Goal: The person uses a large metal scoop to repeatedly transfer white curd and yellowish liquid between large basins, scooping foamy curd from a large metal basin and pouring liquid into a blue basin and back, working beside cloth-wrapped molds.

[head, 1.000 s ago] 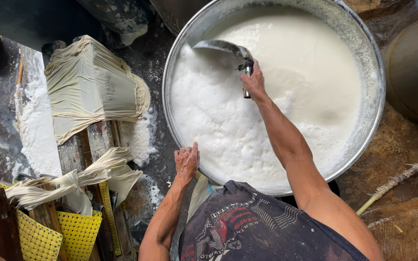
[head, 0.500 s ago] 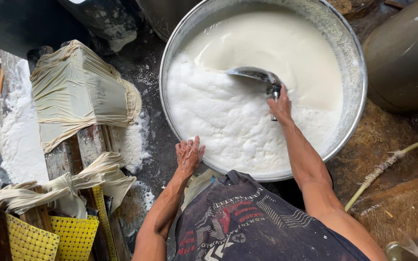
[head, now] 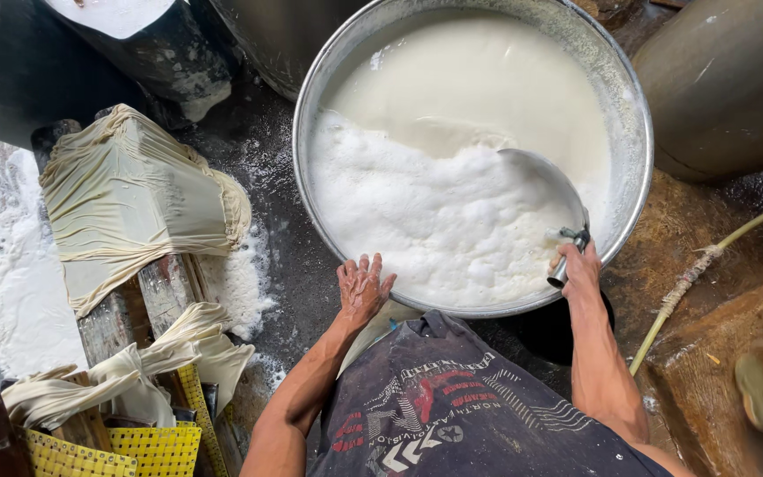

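Observation:
A large round metal basin [head: 638, 115] holds white milky liquid with thick foam [head: 417, 212] gathered on its near half. My right hand [head: 580, 269] grips the short handle of a wide metal skimmer ladle [head: 540, 181], whose bowl lies in the liquid near the basin's right side. My left hand [head: 362, 287] rests flat with fingers spread on the basin's near rim. My dark printed apron [head: 452, 406] fills the bottom of the view.
A cloth-wrapped block [head: 134, 199] sits on wooden planks at the left, with white spill [head: 19, 283] around it. Twisted cloths [head: 125, 367] lie over yellow perforated trays [head: 117, 450]. A big clay-coloured vessel [head: 726, 79] stands at right, and a yellowish hose [head: 691, 283] runs below it.
My right hand has drawn the ladle from the basin's far left across to the near right, pushing foam toward me. My left hand stayed on the rim.

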